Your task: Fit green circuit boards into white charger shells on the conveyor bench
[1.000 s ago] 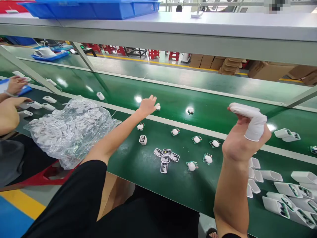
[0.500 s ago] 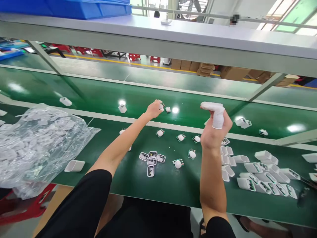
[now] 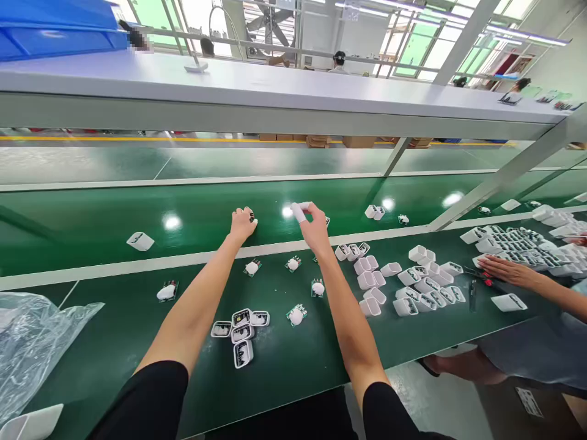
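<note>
My left hand (image 3: 243, 225) reaches to the far strip of the bench, its fingers closed round a small circuit board (image 3: 252, 216), mostly hidden. To its right is my right hand (image 3: 313, 226), with white covers on two fingers whose tips come together; anything between them is too small to make out. Behind the right wrist a whitish piece (image 3: 327, 221) partly shows. Several green circuit boards with white round tops, such as one board (image 3: 296, 315), lie between my forearms. White cases (image 3: 242, 333) with parts inside stand grouped near my left forearm.
More white cases (image 3: 426, 284) are clustered at the right. A co-worker's hand (image 3: 504, 269) rests beside red-marked cutters (image 3: 488, 281) and a large batch of cases. A clear plastic bag (image 3: 41, 342) lies at the left. A raised shelf (image 3: 275, 91) spans the bench, carrying a blue bin (image 3: 59, 30).
The view has swung to the right, bringing the co-worker's hand into sight. My right hand has come closer to my left, and its covered fingertips have drawn together. The left stays closed.
</note>
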Motion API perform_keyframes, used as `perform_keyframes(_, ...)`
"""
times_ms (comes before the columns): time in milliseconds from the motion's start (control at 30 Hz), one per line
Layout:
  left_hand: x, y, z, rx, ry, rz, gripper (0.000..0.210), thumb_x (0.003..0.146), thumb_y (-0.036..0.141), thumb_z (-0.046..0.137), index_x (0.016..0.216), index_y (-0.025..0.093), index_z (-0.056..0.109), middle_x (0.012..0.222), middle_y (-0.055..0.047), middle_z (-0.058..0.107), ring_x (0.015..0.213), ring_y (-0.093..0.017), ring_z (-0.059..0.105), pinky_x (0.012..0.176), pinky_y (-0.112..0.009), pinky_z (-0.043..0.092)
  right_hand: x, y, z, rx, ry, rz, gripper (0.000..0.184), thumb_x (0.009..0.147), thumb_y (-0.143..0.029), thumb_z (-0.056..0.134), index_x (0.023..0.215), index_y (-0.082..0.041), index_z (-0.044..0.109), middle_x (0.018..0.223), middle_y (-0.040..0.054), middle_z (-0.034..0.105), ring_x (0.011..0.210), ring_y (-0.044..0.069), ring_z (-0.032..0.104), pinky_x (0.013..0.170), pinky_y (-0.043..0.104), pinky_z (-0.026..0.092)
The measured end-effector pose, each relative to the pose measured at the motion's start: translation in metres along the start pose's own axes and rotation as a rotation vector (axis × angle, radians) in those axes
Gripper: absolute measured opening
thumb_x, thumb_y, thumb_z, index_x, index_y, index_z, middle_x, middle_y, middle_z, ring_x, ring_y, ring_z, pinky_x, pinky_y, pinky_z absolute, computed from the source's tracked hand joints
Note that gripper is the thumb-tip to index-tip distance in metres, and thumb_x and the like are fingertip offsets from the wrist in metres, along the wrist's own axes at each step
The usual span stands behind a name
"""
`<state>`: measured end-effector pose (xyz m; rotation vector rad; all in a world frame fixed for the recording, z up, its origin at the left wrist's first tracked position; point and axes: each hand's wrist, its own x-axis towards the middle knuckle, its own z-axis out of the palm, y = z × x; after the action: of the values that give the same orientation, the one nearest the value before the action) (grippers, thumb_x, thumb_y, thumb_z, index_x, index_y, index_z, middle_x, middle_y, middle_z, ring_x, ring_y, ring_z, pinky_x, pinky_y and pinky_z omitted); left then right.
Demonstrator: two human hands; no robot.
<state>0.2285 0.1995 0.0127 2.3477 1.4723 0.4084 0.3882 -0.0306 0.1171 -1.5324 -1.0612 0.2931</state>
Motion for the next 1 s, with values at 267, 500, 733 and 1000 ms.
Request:
perform_keyframes(267, -0.054, -0.018, -0.054, -0.089, -0.009, 0.027, 0.029, 0.088, 0.025, 0.073, 0.118, 0.023, 0.071, 0.119, -0.011, 0.069, 0.111, -0.032, 0.07, 0.106, -0.045, 0.059, 0.02, 0.079, -0.036, -0.434, 0.062, 0.143, 0.042, 0.099, -0.048, 0.066, 0.13, -0.019, 0.074, 0.146, 0.0212, 0.07, 0.134, 0.04, 0.063, 0.12, 0.059, 0.049)
perform_keyframes(500, -0.23, -0.059, -0.075, -0.082, 0.073, 0.014, 0.022, 0.087, 0.019, 0.072, 0.108, 0.025, 0.07, 0.107, -0.007, 0.069, 0.1, -0.031, 0.071, 0.099, -0.046, 0.06, 0.013, 0.071, -0.012, -0.522, -0.012, 0.072, 0.052, 0.095, -0.034, 0.069, 0.143, -0.014, 0.069, 0.156, 0.0257, 0.062, 0.141, 0.043, 0.058, 0.125, 0.061, 0.044)
perform_keyframes(733, -0.276, -0.058, -0.054, -0.178, 0.012, -0.01, 0.023, 0.089, 0.017, 0.081, 0.109, 0.025, 0.073, 0.106, -0.005, 0.073, 0.099, -0.027, 0.074, 0.099, -0.043, 0.062, -0.063, 0.036, 0.001, -0.455, -0.359, -0.106, 0.034, 0.096, -0.046, 0.078, 0.12, -0.023, 0.081, 0.119, 0.0114, 0.077, 0.106, 0.032, 0.072, 0.102, 0.049, 0.057)
perform_keyframes(1000, -0.299, -0.038, -0.088, -0.282, 0.201, 0.158, 0.024, 0.104, 0.02, 0.077, 0.127, 0.021, 0.073, 0.128, -0.013, 0.069, 0.119, -0.032, 0.069, 0.107, -0.046, 0.059, -0.222, -0.014, -0.035, -0.205, -0.202, -0.022, 0.035, 0.103, -0.052, 0.079, 0.129, -0.028, 0.081, 0.118, 0.0075, 0.08, 0.112, 0.029, 0.073, 0.112, 0.053, 0.056)
